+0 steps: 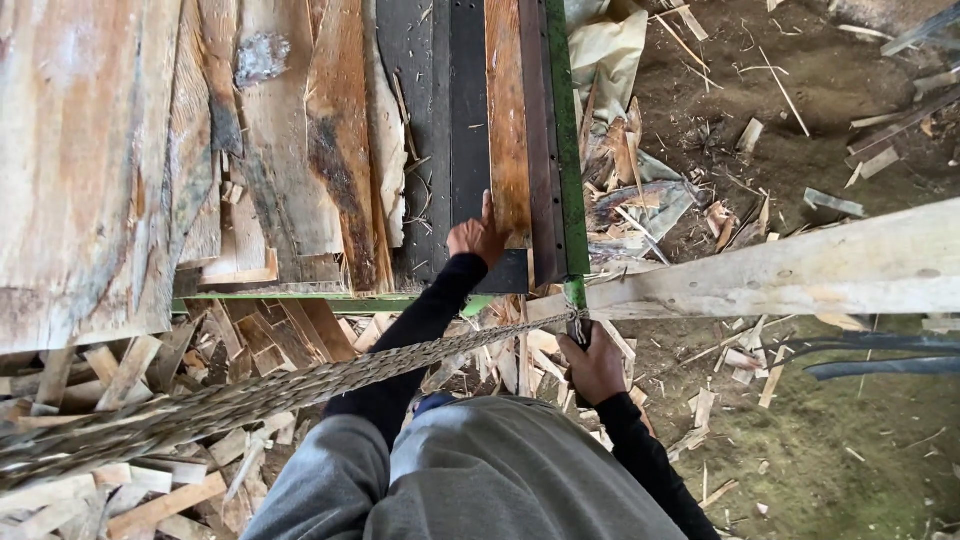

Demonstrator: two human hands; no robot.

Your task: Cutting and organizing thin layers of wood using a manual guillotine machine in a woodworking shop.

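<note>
A grey-clad knee [500, 480] fills the bottom of the view, with black sleeves reaching forward from it. The right hand [592, 365] is clenched around a dark handle [583, 330] just below the green-framed bench's [300, 301] near right corner, where a braided rope [260, 395] is tied and runs off to the lower left. The left hand [476, 238] rests flat, fingers stretched forward, on a narrow orange-brown plank [507, 120] lying lengthwise near the bench's right edge, between black strips and the green rail [566, 130]. Rough boards [120, 150] cover the rest of the bench top to the left. A pale long beam [780, 270] slants away to the right from that same corner. Offcuts and splinters [130, 370] litter the ground beneath the near edge.
</note>
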